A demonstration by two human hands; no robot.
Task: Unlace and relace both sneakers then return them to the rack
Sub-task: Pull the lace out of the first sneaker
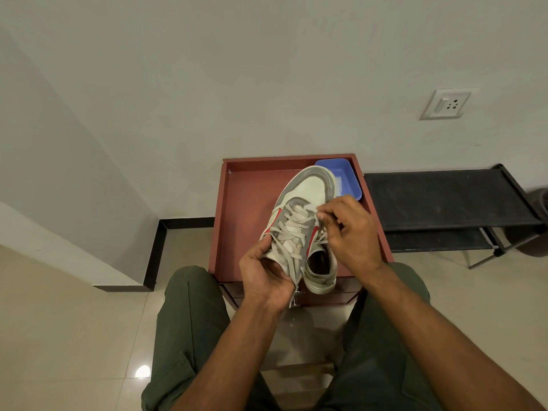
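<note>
A white and grey sneaker [308,200] with red side stripes is held above the reddish-brown side table [246,203], toe pointing away from me. Its cream laces [292,232] cross the eyelets, and loose ends hang down by the heel. My left hand [265,275] grips the sneaker's left side near the heel. My right hand [348,229] pinches a lace at the upper right eyelets near the toe. Only one sneaker is in view.
A blue plastic tray [348,176] sits at the table's back right corner, partly behind the sneaker's toe. A black metal shoe rack [444,200] stands to the right against the wall. A wall socket [444,103] is above it. My knees in green trousers flank the table.
</note>
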